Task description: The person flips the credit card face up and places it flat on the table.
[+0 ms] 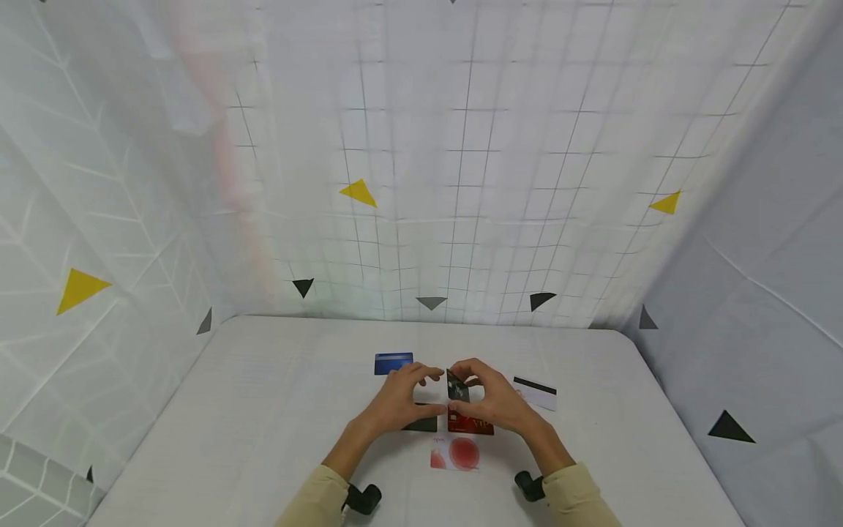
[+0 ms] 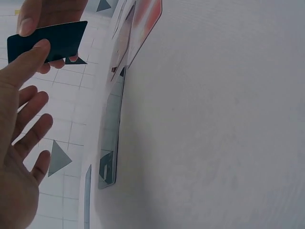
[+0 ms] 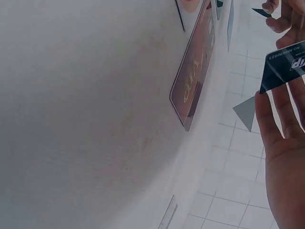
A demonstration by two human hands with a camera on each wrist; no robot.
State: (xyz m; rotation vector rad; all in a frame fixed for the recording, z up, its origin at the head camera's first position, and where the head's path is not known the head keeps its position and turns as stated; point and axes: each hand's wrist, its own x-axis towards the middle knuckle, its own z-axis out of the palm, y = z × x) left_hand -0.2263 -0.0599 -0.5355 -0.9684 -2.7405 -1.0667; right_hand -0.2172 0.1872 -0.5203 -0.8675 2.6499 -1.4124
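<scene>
My right hand [image 1: 490, 395] grips a dark card [image 1: 457, 386] above the table, its thumb at the lower edge and its index finger at the upper corner. White lettering shows on the card's face in the right wrist view. Facing it from the other side, my left hand [image 1: 398, 399] has its fingers loosely spread; in the left wrist view its thumb [image 2: 42, 45] overlaps the card's plain dark side. Below the hands, a dark green card [image 1: 426, 423] and a red VIP card [image 1: 476, 426] lie side by side, the green one partly hidden by the left hand.
A white card with red circles [image 1: 464, 454] lies nearest the person. Beyond the left hand is a blue card [image 1: 393, 361]; right of the right hand, a white card with a black stripe [image 1: 540, 395]. Patterned curtains [image 1: 421, 183] stand around the white table [image 1: 276, 380].
</scene>
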